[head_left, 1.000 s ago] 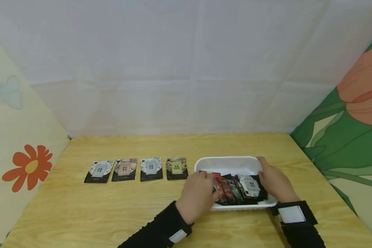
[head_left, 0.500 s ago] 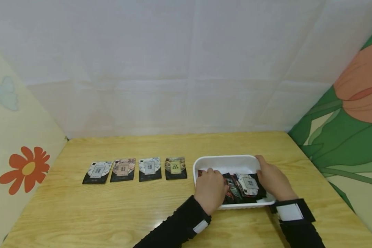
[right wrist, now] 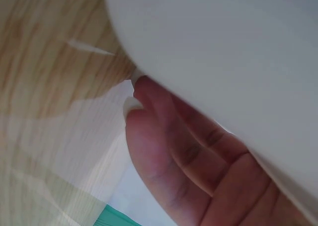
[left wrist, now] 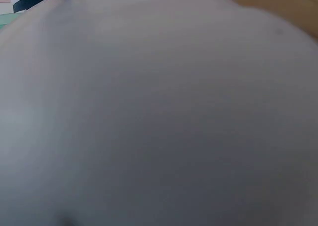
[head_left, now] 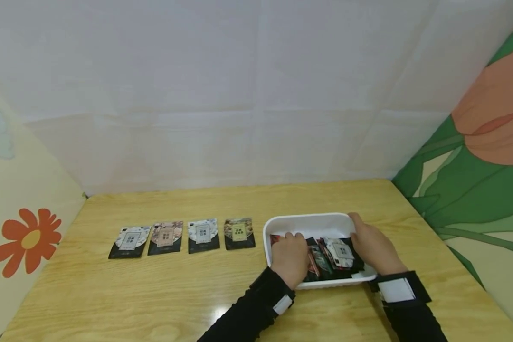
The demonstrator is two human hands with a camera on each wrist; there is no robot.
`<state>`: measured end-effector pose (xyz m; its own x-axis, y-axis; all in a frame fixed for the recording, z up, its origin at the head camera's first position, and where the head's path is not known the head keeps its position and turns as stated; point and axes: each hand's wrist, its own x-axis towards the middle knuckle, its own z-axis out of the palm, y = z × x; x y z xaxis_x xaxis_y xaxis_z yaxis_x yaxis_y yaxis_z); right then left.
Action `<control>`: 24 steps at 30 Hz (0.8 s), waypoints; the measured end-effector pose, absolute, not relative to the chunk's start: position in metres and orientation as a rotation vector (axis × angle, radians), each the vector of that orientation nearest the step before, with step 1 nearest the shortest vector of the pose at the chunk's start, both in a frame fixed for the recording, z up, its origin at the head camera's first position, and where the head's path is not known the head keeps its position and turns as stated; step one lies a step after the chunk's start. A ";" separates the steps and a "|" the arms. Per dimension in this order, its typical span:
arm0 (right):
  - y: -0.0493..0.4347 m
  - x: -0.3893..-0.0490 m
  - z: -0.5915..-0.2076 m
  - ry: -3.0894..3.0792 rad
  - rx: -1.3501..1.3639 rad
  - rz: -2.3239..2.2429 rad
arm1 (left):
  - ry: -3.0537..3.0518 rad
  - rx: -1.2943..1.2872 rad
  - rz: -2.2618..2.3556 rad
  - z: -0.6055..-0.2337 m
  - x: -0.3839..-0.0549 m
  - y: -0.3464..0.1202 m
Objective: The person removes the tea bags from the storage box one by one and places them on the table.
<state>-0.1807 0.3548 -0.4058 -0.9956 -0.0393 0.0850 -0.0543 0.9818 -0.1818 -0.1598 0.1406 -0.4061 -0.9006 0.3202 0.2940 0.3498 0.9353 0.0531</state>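
A white plastic tray on the table holds several small flat packets, some red and black, with a pale-topped packet lying uppermost at its right. My left hand reaches into the left part of the tray, fingers bent down among the packets; its fingertips are hidden, so whether it pinches one does not show. At the tray's right end my right hand grips the rim. Curled fingers lie against the outer wall in the right wrist view. A blurred pale surface fills most of the left wrist view.
Left of the tray, several similar packets lie in a spaced row, from a white-and-black packet to a green-labelled packet. A white cloth hangs behind the wooden table. Printed panels flank both sides.
My left hand has moved right, from the tray's left edge further in over the red packets, then nearly stopped. The right hand keeps its hold. The head view has shifted slightly.
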 end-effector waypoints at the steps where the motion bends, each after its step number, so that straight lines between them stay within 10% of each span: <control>1: 0.354 -0.181 -0.405 -3.047 0.069 0.282 | -2.808 -0.492 -0.157 -0.406 -0.161 0.140; 24: 0.353 -0.179 -0.404 -3.056 0.052 0.274 | -2.966 -0.849 -0.783 -0.398 -0.175 0.115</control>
